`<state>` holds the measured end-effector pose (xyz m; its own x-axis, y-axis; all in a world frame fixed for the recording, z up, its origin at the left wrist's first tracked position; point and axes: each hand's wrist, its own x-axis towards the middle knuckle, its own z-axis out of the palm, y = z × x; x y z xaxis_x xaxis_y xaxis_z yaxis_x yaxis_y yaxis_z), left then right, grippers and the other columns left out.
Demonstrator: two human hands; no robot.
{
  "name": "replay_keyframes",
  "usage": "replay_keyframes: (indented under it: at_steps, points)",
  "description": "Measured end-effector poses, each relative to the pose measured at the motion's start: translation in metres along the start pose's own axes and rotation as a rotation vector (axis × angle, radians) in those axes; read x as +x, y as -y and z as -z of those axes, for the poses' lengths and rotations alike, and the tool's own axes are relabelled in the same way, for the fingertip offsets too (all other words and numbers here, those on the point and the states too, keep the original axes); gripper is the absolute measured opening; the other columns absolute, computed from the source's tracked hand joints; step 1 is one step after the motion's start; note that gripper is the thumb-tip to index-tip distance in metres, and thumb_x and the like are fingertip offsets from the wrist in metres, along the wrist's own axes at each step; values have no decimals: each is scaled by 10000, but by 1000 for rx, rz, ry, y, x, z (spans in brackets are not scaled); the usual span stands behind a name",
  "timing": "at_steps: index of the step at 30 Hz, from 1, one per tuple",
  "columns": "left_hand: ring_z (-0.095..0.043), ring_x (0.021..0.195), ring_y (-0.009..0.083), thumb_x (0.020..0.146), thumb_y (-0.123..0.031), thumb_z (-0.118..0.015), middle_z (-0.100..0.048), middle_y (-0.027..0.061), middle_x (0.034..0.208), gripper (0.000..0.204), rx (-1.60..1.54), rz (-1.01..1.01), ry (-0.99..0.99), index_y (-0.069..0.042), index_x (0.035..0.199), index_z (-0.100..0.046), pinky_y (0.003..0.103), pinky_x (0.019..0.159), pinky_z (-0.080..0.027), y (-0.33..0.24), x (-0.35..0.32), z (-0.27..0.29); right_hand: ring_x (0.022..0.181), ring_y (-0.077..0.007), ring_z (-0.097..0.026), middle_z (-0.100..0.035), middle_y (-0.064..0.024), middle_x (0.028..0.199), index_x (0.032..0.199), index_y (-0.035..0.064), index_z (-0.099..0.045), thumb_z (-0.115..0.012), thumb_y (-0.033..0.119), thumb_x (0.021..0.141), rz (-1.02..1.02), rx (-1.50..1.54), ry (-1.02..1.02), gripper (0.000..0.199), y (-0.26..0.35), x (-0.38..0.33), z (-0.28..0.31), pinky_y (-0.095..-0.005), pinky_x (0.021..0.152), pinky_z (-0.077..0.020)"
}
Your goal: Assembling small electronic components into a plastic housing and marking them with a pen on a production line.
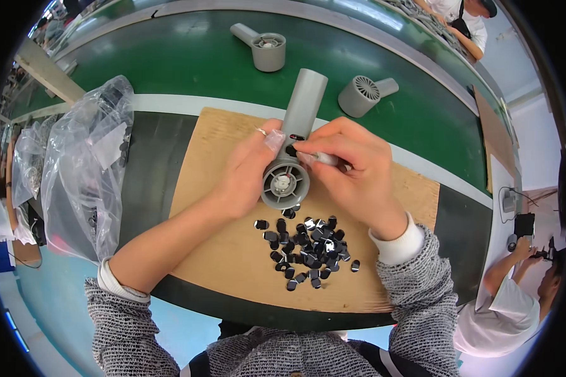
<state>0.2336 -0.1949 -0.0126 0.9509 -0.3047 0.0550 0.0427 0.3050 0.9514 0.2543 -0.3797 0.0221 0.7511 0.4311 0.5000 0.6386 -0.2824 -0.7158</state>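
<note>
My left hand (242, 173) grips a grey hair-dryer body (294, 144) by its round vented head, the handle pointing away from me. A small black piece sits at the body's side slot under my fingertips. My right hand (352, 166) pinches a thin grey pen-like tool (328, 159) and presses its tip against that black piece. A pile of several small black and silver buttons (308, 246) lies on the brown cardboard sheet (233, 251) just below the hands.
Two more grey hair-dryer bodies (264, 45) (365, 94) rest on the green conveyor belt (188, 63) beyond. Clear plastic bags (85, 169) with dark parts stand at the left. A person in white (509, 301) works at the right, another at the far top right.
</note>
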Motion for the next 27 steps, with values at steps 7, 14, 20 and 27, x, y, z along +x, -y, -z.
replay_keyframes:
  at_steps: [7, 14, 20, 27]
  points:
    - [-594, 888, 99, 1006, -207, -362, -617, 58, 987, 294, -34, 33, 6, -1, 1165, -498, 244, 786, -487, -6, 0, -1, 717, -137, -625, -642, -80, 874, 947, 27, -735, -664, -124, 707, 48, -22, 61, 292, -1, 3, 4, -246, 583, -491]
    - [-612, 818, 116, 878, -68, -482, -642, 78, 943, 316, -62, 25, -75, 22, 1179, -506, 271, 727, -507, -5, -2, 3, 729, -174, -628, -592, -95, 996, 1171, 72, -680, -639, -97, 774, 46, -69, 112, 433, 4, -13, 0, -268, 668, -516]
    - [-604, 752, 98, 839, -64, -476, -651, 68, 861, 323, 167, 33, -18, 31, 1140, -546, 262, 670, -498, -16, -7, 2, 756, -235, -623, -589, -141, 864, 1059, 17, -655, -604, 86, 906, -185, -264, 121, 175, 26, -3, 21, -327, 623, -488]
    - [-587, 728, 86, 814, -62, -491, -651, 49, 830, 309, 262, 21, -21, 35, 1093, -579, 248, 652, -483, -19, -5, -2, 632, -380, -563, -578, -192, 723, 901, -6, -566, -545, 111, 940, -169, -180, 236, 125, 22, -6, 24, -405, 565, -437]
